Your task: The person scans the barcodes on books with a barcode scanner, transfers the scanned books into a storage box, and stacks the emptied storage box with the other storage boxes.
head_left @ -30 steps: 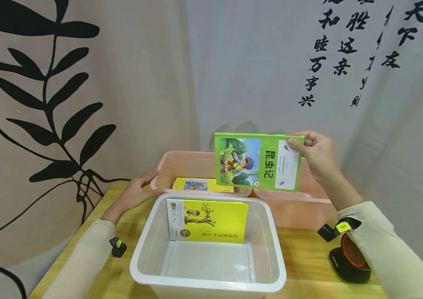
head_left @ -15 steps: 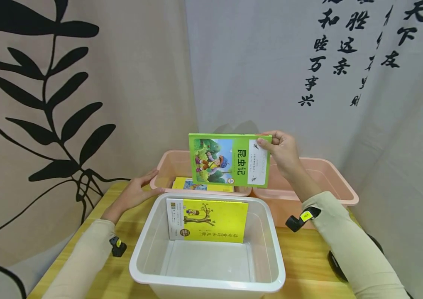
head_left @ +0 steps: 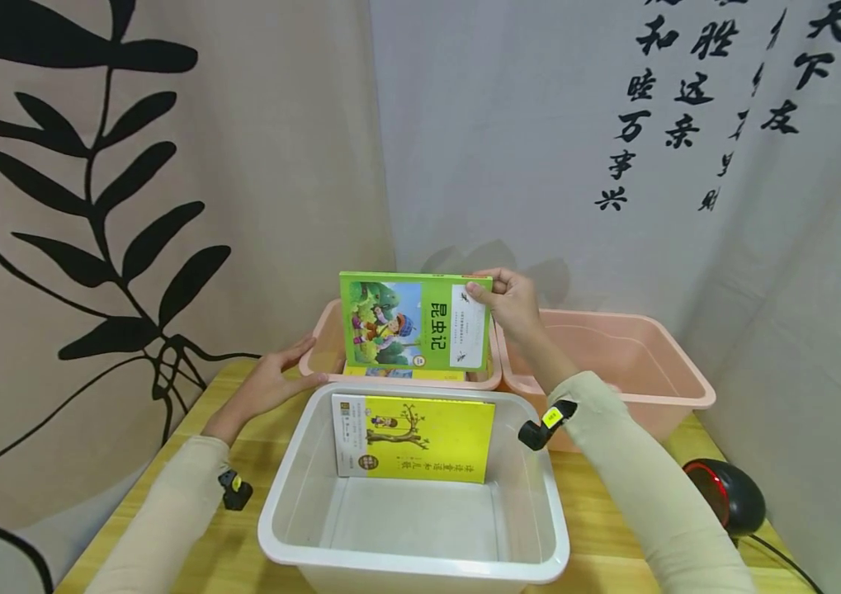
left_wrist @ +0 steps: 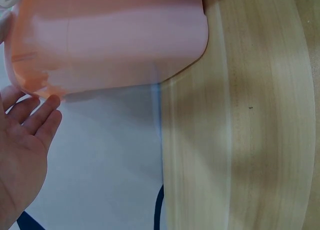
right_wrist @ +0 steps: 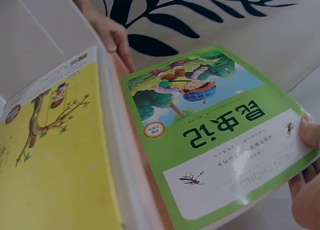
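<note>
My right hand [head_left: 512,301] pinches a green children's book [head_left: 416,322] by its right end, thumb on the front cover. The book stands upright above the left pink bin [head_left: 323,337], covering much of that bin's inside. Below it, part of a yellow book [head_left: 405,374] shows in the bin. My left hand [head_left: 271,388] rests against that bin's left corner; in the left wrist view its fingers [left_wrist: 45,115] reach the bin's outer side. In front, another yellow book [head_left: 427,437], with a tree picture, leans inside the white bin [head_left: 413,569] against its far wall.
A second pink bin [head_left: 606,355] stands to the right of the first. On the wooden table [head_left: 598,511] at the right sits a black round device [head_left: 732,495] with a red ring and a cable. Printed cloth [head_left: 509,148] hangs behind.
My right hand has carried the green book leftward, from near the right pink bin to above the left one, and slightly lower at the end. The left hand has stayed in place.
</note>
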Available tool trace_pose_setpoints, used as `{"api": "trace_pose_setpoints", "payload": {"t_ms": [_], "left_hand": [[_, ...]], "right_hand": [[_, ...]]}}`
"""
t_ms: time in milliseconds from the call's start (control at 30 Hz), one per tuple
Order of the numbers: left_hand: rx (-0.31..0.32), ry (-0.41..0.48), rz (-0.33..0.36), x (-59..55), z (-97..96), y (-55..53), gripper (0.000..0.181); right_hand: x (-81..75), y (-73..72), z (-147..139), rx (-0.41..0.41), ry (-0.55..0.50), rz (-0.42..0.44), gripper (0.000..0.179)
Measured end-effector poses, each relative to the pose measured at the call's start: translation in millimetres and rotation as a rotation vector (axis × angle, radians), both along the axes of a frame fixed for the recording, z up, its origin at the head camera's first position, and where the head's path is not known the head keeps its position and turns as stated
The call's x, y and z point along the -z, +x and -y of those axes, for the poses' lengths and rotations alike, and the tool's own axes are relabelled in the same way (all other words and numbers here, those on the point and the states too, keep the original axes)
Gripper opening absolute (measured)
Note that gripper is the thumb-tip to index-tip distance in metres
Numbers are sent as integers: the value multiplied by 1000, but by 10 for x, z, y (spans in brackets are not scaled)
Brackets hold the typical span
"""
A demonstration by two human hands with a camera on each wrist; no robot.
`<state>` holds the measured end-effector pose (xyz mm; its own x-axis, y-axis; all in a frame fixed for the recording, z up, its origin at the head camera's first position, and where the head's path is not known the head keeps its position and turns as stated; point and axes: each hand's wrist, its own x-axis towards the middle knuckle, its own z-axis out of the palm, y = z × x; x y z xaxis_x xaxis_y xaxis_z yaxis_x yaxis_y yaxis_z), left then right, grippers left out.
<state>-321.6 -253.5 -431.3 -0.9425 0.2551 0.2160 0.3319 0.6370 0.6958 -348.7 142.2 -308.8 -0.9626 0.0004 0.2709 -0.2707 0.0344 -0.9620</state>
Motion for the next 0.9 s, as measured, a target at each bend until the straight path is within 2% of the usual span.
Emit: {"api": "trace_pose_setpoints", "payload": {"t_ms": [200, 433, 633, 800, 900], "left_hand": [[-2, 0, 8, -34, -21, -1, 92], [4, -11, -9, -23, -13, -14, 92], [2, -12, -16, -12, 9, -23, 91], [1, -15, -12, -14, 12, -18, 92], [4, -11, -13, -17, 11, -10, 91]], "right_hand": [[183, -104, 83, 2, 19, 64, 22], [365, -168, 159, -4, 90, 138, 23], [463, -191, 246, -1, 119, 181, 22], [521, -179, 291, -30, 138, 239, 18], [546, -169, 298, -41, 167, 237, 18]]}}
